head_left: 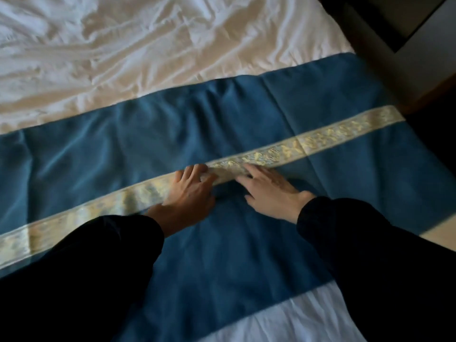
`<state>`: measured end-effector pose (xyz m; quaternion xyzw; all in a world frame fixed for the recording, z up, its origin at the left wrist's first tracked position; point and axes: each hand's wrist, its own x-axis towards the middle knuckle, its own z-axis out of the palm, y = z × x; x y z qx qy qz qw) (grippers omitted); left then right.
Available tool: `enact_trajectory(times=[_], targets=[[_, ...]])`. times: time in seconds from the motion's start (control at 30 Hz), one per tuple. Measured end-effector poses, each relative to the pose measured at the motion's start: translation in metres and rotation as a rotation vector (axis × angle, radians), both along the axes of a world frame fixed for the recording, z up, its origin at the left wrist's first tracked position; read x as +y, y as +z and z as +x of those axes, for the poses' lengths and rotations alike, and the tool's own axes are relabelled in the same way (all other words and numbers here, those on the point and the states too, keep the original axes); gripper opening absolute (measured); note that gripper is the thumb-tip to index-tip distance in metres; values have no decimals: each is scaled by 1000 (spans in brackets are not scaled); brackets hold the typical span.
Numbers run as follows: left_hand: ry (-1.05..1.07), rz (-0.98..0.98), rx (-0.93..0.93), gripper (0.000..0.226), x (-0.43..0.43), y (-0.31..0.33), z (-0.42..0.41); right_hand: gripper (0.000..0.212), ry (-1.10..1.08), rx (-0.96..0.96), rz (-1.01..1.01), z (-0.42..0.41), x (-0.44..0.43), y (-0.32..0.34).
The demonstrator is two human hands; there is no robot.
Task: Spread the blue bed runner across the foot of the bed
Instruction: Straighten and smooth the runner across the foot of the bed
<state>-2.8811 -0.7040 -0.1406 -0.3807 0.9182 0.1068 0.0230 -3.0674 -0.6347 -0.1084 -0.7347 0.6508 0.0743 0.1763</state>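
While my left hand (pixel 190 193) curls its fingers over a small raised ridge in the gold band (pixel 320 139), my right hand (pixel 270 193) lies just beside it, fingers straight, pressing the same band flat. Both rest on the blue bed runner (pixel 222 255), which lies across the foot of the bed (pixel 123 45) and reaches its right edge, with white sheet (pixel 308 317) showing along the near edge. I judge the cloth light, soft and limp, a little slick on the sheet, so it will bunch if pushed. Better to pinch the hems or corners and draw outward, smoothing with flat palms. The band's woven pattern is too blurred to read, and I see no label or writing.
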Motion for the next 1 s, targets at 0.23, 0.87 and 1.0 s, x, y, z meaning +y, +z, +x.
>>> enact_trajectory(times=[0.23,0.87,1.0], targets=[[-181,0,47,46,122,14,-7,40,137,63,-29,-9,146,-2],[-325,-162,7,29,225,0,-79,22,158,344,-319,-82,245,-1],[-295,-247,-21,43,221,3,-128,12,-21,478,-306,-137,230,1]])
